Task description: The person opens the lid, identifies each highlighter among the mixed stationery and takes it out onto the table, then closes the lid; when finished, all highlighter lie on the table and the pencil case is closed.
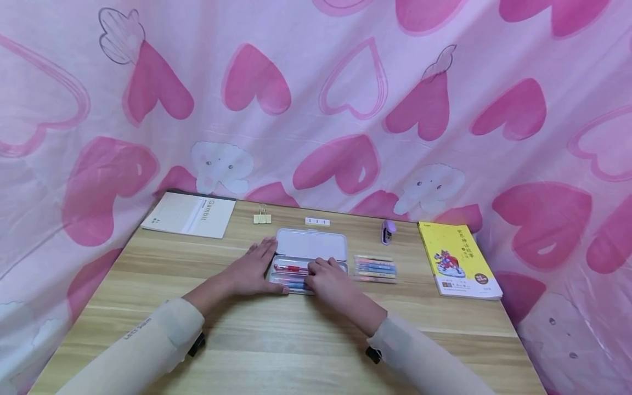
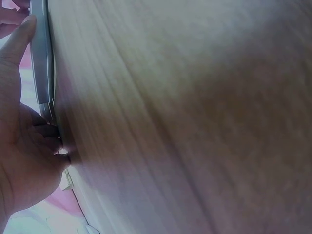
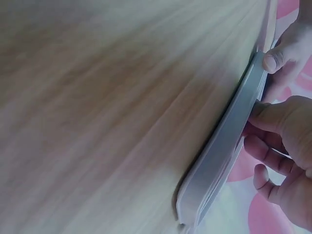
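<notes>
One pale-grey hinged pencil case (image 1: 311, 244), open, red pen (image 1: 290, 269) inside; left hand (image 1: 250, 270) touching, grip released; right hand (image 1: 329, 281), grip indiscernible.

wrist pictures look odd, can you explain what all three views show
No robot: these are a person's left hand and right hand. The wide picture is from the head, the tilted ones from each wrist. On the table are an open pencil case with pens, a colored pen set, a stapler, a binder clip, a small white item, a notebook and a yellow book. The left hand touches the case's left end; the right hand reaches into it, but whether it holds anything is hidden.
</notes>
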`<state>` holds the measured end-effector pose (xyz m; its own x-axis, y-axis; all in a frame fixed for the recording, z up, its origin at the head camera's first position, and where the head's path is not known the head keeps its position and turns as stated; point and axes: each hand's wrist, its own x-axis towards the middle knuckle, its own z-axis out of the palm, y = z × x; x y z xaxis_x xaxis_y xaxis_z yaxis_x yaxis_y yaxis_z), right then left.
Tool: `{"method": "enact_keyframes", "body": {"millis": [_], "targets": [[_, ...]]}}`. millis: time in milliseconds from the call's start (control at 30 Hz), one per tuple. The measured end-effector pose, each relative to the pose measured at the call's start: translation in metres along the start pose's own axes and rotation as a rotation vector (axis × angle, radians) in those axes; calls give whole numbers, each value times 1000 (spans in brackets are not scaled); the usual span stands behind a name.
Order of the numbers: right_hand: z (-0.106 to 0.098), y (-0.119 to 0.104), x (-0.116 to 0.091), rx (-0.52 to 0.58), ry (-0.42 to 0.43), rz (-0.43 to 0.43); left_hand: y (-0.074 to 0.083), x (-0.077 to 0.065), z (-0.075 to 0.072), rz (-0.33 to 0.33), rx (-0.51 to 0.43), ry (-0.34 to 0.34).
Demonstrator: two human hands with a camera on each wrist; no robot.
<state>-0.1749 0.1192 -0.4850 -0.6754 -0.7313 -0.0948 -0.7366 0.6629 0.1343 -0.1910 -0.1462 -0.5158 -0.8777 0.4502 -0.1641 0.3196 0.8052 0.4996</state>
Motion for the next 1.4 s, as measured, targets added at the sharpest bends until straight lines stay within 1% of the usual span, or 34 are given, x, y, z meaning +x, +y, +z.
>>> {"method": "enact_keyframes", "body": {"millis": [133, 333, 567, 633, 733, 867, 1000, 1133, 1200, 1400], "targets": [[-2, -3, 5, -37, -10, -4, 0, 0, 0, 0, 1, -4], [1, -5, 4, -89, 19, -33, -3, 0, 2, 11, -23, -18], [6, -4, 1, -149, 70, -64, -10, -2, -3, 60, -95, -43], [7, -4, 0, -149, 82, -73, -11, -2, -4, 72, -112, -46], [8, -3, -2, -124, 98, -81, -12, -2, -5, 72, -117, -48], [11, 1, -4, -75, 122, -69, -11, -2, -6, 72, -112, -52], [12, 5, -5, -42, 187, -56, -9, -1, -6, 67, -106, -61], [11, 9, -6, -47, 272, -61, -8, -1, -6, 66, -105, -59], [10, 12, -7, -59, 301, -64, -8, -1, -6, 63, -100, -59], [4, 25, -19, -85, 324, -70, -7, -2, -8, 55, -103, -58]]}}
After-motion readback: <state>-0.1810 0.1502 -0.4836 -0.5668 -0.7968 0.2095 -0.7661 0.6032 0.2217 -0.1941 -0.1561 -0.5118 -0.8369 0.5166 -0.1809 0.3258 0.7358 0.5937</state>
